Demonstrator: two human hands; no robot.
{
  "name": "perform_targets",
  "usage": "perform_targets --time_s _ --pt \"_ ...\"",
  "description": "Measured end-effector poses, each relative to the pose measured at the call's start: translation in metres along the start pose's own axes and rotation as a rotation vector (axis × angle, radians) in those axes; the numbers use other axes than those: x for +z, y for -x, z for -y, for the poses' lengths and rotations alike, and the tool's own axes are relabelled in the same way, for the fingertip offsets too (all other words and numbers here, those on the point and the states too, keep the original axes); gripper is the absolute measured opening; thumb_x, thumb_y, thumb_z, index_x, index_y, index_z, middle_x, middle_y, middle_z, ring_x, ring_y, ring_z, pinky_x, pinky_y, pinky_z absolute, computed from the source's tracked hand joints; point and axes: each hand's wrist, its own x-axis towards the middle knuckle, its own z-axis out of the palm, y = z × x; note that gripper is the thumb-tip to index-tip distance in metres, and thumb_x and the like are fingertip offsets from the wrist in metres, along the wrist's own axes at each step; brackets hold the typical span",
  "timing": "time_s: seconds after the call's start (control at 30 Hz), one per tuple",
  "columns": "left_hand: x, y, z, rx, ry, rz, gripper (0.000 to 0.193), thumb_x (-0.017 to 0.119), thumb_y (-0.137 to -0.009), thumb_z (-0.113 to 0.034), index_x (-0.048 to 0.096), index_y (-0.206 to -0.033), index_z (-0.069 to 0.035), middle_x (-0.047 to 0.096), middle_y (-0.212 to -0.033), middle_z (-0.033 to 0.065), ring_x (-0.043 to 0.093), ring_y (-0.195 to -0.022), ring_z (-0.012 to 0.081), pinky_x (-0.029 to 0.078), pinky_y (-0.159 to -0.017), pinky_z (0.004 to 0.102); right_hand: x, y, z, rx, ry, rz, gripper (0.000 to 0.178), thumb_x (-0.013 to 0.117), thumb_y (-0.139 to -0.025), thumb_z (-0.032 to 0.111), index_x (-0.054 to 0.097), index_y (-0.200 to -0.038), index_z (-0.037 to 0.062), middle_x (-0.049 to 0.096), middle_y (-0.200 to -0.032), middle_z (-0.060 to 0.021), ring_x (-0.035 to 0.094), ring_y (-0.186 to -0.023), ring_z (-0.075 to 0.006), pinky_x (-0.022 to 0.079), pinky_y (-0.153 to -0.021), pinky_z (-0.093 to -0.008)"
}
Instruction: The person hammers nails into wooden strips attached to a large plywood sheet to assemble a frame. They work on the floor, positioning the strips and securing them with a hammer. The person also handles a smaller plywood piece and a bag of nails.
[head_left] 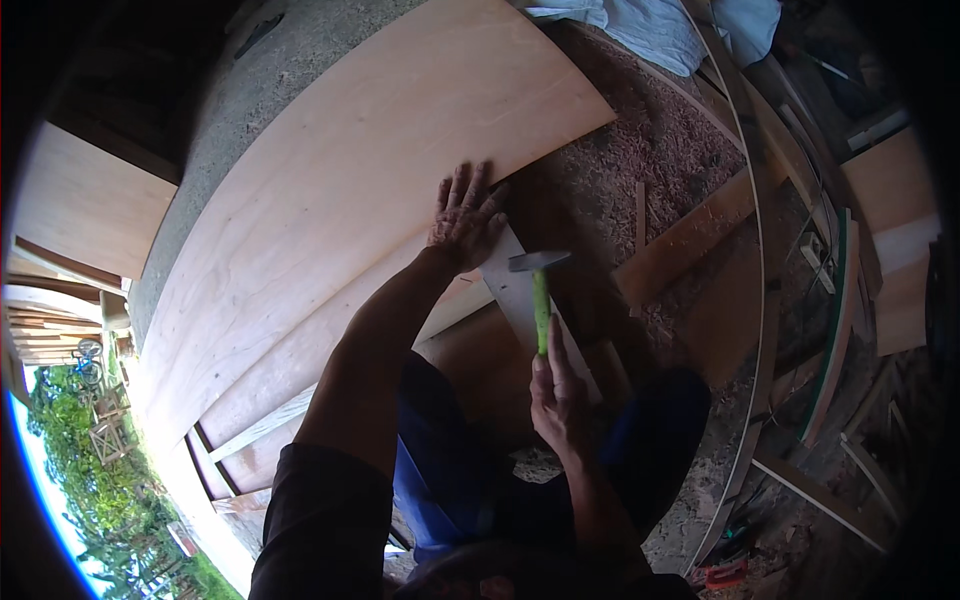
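A large sheet of plywood stretches from the far middle to the near left, lying over a wooden frame. Near its right edge my left hand rests flat on it with the fingers spread. My right hand is wrapped round the lower end of a hammer with a green handle and a metal head. The hammer stands upright in the picture, its head just right of my left hand and over a pale board of the frame. Whether the head touches anything, I cannot tell.
Wood shavings cover the floor at the far right. A long thin curved strip and several wooden offcuts lie on the right, with a power strip among them. White cloth lies at the back. My knees flank the frame.
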Motion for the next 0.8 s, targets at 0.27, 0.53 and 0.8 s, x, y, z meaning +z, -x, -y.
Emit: perform_targets --time_s 0.27,0.53,0.8 --pt "0.0 0.007 -0.008 0.001 0.032 0.025 0.053 0.043 -0.101 -0.042 0.041 -0.151 -0.024 0.011 -0.166 0.0144 0.005 -0.152 0.0404 0.006 -0.122 0.0549 0.013 0.007 -0.026 -0.148 0.115 -0.104 0.064 0.05 -0.103 0.021 0.018 -0.159 0.0235 0.067 -0.102 -0.0191 0.068 -0.081 -0.0284 0.055 -0.068 -0.0411" --pt "-0.004 0.0 -0.007 -0.015 -0.003 0.04 0.053 0.042 -0.101 -0.041 0.04 -0.152 -0.024 0.011 -0.166 0.0138 0.005 -0.152 0.039 0.004 -0.123 0.0534 0.03 0.009 -0.051 -0.366 0.315 -0.344 0.063 0.049 -0.103 0.014 0.021 -0.159 0.0222 0.057 -0.094 -0.0047 0.058 -0.072 -0.0164 0.05 -0.064 -0.0283" --pt "-0.002 0.006 -0.005 -0.006 0.011 0.033 0.052 0.043 -0.101 -0.041 0.041 -0.15 -0.024 0.012 -0.166 0.0139 0.006 -0.152 0.0395 0.005 -0.123 0.0527 0.034 -0.004 -0.041 -0.393 0.431 -0.348 0.055 0.046 -0.105 0.026 0.028 -0.157 0.0231 0.063 -0.092 -0.0062 0.066 -0.083 -0.0187 0.056 -0.073 -0.0375"
